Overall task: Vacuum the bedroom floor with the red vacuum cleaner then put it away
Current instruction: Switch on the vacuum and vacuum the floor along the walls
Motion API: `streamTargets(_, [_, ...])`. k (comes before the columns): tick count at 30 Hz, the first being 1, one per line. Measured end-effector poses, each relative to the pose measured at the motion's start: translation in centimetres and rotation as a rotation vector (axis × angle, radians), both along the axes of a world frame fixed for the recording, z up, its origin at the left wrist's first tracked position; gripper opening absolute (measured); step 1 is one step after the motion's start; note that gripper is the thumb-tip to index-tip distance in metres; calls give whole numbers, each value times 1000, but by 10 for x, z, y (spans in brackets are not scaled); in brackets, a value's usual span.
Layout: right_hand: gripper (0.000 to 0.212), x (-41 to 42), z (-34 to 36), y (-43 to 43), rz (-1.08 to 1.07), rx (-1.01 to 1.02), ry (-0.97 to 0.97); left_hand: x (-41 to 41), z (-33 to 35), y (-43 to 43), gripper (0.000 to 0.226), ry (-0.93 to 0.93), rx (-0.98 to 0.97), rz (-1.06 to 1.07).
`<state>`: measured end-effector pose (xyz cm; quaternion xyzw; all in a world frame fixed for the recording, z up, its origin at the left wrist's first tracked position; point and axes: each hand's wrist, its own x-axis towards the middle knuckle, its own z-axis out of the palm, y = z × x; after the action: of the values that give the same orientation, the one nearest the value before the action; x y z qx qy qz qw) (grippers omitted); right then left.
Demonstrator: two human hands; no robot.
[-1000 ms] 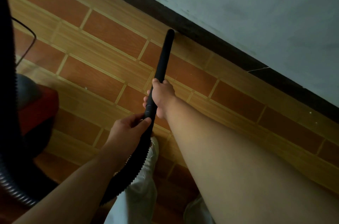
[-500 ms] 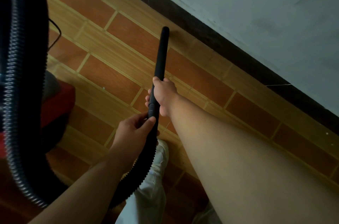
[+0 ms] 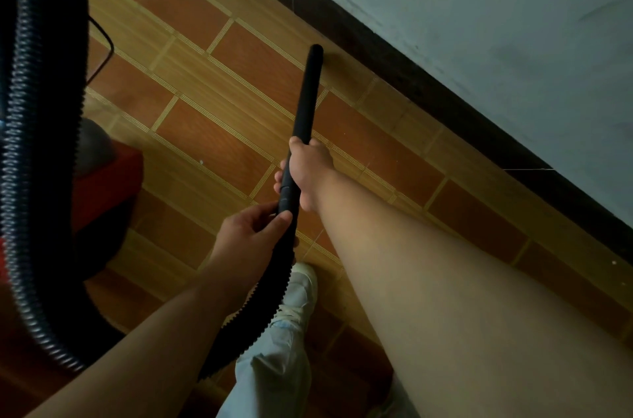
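Head view: we look down at our two bare arms over a tiled floor [image 3: 212, 140] of orange-brown and tan strips.
Right hand [image 3: 310, 171]: our grip is closed around the black tube [image 3: 306, 99], about where it joins the hose collar.
Left hand [image 3: 250, 239]: our grip pinches the collar just below the right hand, thumb on top, fingers [image 3: 263, 212] curled under, where the ribbed hose [image 3: 267, 294] begins.
Tube: it slants up and away from us, its open end just beside the dark skirting [image 3: 428, 88] at the foot of the pale wall [image 3: 479, 6]; we cannot tell whether the tip touches the floor.
Hose: from our left hand it drops toward the bottom edge, then loops up large and blurred along the left edge.
Vacuum cleaner [image 3: 113, 178]: its red body sits on the floor at the left edge, partly behind the hose loop.
Cable [image 3: 102, 40]: a thin dark line near the upper left.
Foot: a white shoe [image 3: 301, 284] and pale trouser leg [image 3: 274, 366] stand under the hose.
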<state>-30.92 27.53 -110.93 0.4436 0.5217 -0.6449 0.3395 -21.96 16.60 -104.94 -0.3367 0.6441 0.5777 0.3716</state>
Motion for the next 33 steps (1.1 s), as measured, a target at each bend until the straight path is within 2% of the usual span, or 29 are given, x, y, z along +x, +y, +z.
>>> streamTargets(7, [38, 18, 0, 17, -82, 54, -57, -1, 3, 4, 24, -23, 16, -185])
streamTargets(13, [43, 5, 2, 14, 8, 24, -19, 1, -2, 8, 24, -75, 75, 26])
streamTargets(20, [39, 43, 6, 53, -121, 87, -106, 17, -3, 27, 23, -111, 96, -199])
streamTargets(28, [26, 86, 3, 90, -248, 163, -139, 43, 2, 63, 19, -95, 86, -315])
streamTargets(33, [30, 88, 10, 99, -205, 84, -141, 52, 1, 71, 19, -86, 96, -306])
